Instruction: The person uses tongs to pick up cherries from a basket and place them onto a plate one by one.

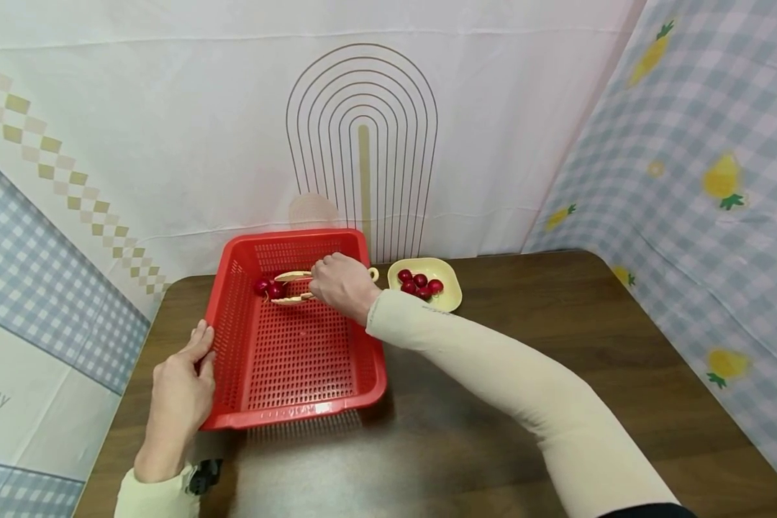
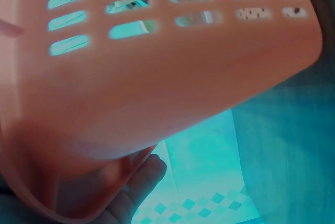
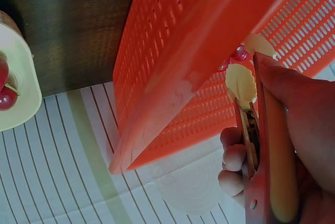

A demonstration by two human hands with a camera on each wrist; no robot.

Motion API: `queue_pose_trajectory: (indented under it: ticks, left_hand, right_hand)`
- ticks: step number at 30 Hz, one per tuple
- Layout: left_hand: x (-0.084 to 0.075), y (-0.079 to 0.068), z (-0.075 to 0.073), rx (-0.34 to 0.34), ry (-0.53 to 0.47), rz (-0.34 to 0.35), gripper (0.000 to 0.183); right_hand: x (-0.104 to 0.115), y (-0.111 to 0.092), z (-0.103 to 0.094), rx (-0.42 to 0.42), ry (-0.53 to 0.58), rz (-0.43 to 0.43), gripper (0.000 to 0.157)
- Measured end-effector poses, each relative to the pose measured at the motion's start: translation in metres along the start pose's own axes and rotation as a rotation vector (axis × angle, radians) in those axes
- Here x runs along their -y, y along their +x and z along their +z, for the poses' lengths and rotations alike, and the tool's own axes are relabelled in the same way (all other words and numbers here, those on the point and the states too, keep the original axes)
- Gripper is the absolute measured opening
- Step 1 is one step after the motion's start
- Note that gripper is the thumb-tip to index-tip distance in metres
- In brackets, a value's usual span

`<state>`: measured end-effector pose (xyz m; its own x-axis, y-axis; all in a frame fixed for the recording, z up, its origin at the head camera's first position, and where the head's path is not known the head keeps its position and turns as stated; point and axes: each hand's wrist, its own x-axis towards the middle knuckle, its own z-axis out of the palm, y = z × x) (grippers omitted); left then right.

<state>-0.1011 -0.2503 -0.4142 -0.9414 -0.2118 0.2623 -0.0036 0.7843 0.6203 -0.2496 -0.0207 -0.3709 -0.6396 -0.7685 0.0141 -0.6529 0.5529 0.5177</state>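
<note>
My left hand (image 1: 183, 381) grips the left rim of a red perforated plastic basket (image 1: 301, 360). In the left wrist view, a fingertip (image 2: 152, 171) shows at the rim (image 2: 78, 216). Over the basket's right part, my right hand (image 1: 343, 286) holds pale yellow tongs (image 1: 293, 275), their jaws apart. Red cherries (image 1: 275, 290) lie inside the basket at its left side, beside the tongs' tips; whether the tips touch them I cannot tell. In the right wrist view, fingers and thumb wrap the tongs' handle (image 3: 280, 166), and the cherries (image 3: 239, 54) are partly hidden.
Right of the basket stands a pale yellow dish (image 1: 452, 288) with several cherries (image 1: 421, 280) in it. All of it is on a dark wooden table (image 1: 492, 439). A patterned white cloth (image 1: 233, 144) hangs behind, and a checked cloth (image 1: 686, 237) hangs on the right.
</note>
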Motion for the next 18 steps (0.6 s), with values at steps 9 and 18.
queue_pose_trajectory:
  ticks: [9,18]
  left_hand:
    - [-0.001,-0.002,-0.008,0.09,0.008,-0.028,0.052]
    - [-0.005,-0.004,-0.018,0.053,0.083,-0.057,0.046]
  right_hand:
    - [0.004,0.007,0.002,0.041,-0.029,-0.008,0.032]
    - [0.007,0.014,0.006,0.044,-0.012,0.001,0.033]
